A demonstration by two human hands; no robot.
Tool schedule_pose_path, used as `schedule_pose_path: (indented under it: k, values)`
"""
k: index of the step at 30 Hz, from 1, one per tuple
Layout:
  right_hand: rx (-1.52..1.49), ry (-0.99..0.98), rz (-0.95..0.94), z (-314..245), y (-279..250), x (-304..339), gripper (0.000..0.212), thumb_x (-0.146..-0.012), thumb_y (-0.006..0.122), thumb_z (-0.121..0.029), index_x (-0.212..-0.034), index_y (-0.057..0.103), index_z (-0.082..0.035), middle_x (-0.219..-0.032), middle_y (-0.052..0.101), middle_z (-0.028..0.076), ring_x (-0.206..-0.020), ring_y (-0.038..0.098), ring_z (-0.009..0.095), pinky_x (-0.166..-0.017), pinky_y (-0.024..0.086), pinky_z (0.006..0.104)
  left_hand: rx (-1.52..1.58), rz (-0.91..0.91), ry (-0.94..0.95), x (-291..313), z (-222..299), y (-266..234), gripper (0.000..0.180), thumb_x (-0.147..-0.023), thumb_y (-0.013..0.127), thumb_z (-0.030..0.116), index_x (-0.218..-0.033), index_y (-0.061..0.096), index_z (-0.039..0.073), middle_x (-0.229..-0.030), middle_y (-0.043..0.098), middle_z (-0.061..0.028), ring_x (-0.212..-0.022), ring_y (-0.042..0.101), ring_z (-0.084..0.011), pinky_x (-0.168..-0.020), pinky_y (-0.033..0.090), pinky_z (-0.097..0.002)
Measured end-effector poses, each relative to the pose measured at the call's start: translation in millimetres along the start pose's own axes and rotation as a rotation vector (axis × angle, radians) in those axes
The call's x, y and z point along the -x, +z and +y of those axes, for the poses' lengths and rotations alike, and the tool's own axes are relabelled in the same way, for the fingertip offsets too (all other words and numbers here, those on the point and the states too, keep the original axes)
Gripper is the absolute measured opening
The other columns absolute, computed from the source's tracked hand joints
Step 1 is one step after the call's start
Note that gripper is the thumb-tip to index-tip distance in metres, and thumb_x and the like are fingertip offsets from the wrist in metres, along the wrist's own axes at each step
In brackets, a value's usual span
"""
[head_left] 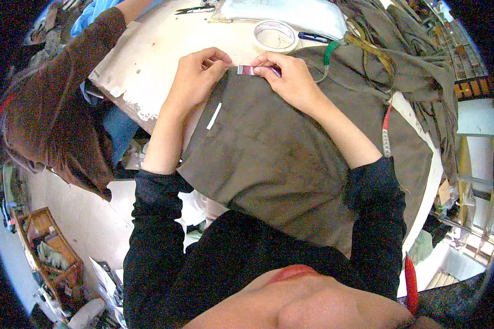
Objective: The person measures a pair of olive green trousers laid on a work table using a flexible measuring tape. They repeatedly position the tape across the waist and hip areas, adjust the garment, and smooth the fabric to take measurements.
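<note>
Brown-grey cloth (269,131) lies over the table edge and down toward my body. At its upper left corner, my left hand (195,77) has curled fingers with thumb and fingertip pinched together; whatever is between them is too small to make out. My right hand (291,79) pinches a small flat strip (247,70) with a silvery end and a dark red middle, held against the cloth's top edge. Its exact kind is unclear. A short white strip (214,116) rests on the cloth's left side.
Beyond my hands are a tape roll (292,39), a dark pen-like tool (314,38) and a clear-wrapped pack (280,10). A measuring tape (387,129) trails over the cloth at right, beside heaped fabric (422,71). Another person's brown sleeve (88,52) reaches in at left.
</note>
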State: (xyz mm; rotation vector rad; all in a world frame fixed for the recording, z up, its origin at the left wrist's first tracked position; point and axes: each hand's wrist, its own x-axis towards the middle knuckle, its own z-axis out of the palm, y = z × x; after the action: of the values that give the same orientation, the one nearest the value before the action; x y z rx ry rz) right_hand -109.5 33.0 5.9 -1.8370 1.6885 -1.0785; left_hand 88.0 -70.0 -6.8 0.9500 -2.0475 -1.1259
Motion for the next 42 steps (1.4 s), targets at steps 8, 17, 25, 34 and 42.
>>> schedule_pose_path:
  k: [8,17,25,34,42]
  values:
    - [-0.008,-0.040,0.004,-0.7,10.3,-3.4,0.018,-0.089,0.068,-0.016,-0.102,0.072,-0.004,-0.089,0.071,0.012,-0.077,0.067,0.019,-0.073,0.052,0.0312,-0.042,-0.036,0.005,3.1,3.0,-4.0,0.020,-0.083,0.073,0.019,-0.094,0.076,0.003,-0.079,0.073,-0.0089,-0.070,0.064,-0.0125,-0.068,0.052,-0.0277]
    - [0.186,-0.227,-0.024,15.3,-19.3,6.1,0.025,-0.084,0.073,-0.013,-0.108,0.071,-0.006,-0.104,0.069,0.011,-0.095,0.066,0.025,-0.085,0.051,0.0321,-0.152,-0.039,-0.067,3.8,7.9,-5.2,0.018,-0.083,0.076,0.018,-0.095,0.078,0.004,-0.080,0.074,-0.0060,-0.069,0.063,-0.0098,-0.066,0.051,-0.0253]
    - [0.161,-0.260,0.092,28.3,-14.7,16.1,0.023,-0.084,0.073,-0.019,-0.103,0.073,-0.005,-0.104,0.069,0.014,-0.099,0.066,0.030,-0.088,0.053,0.0365,-0.186,-0.024,-0.126,4.2,11.6,-3.2,0.017,-0.082,0.078,0.018,-0.091,0.078,0.004,-0.076,0.072,-0.0033,-0.069,0.060,-0.0091,-0.065,0.048,-0.0248]
    - [0.176,-0.355,0.107,30.2,-12.2,16.3,0.021,-0.085,0.071,-0.018,-0.099,0.073,-0.004,-0.103,0.067,0.012,-0.096,0.065,0.030,-0.085,0.053,0.0370,-0.136,0.006,-0.177,4.6,11.5,-0.6,0.017,-0.079,0.078,0.019,-0.092,0.079,0.007,-0.069,0.069,-0.0041,-0.063,0.055,-0.0089,-0.060,0.046,-0.0250]
    - [0.242,-0.419,0.101,31.9,-11.9,15.6,0.019,-0.083,0.070,-0.016,-0.098,0.074,-0.005,-0.100,0.067,0.011,-0.097,0.063,0.028,-0.088,0.052,0.0369,-0.175,-0.027,-0.099,2.9,3.5,-3.1,0.019,-0.080,0.078,0.021,-0.092,0.078,0.007,-0.068,0.067,-0.0026,-0.062,0.054,-0.0088,-0.060,0.046,-0.0256]
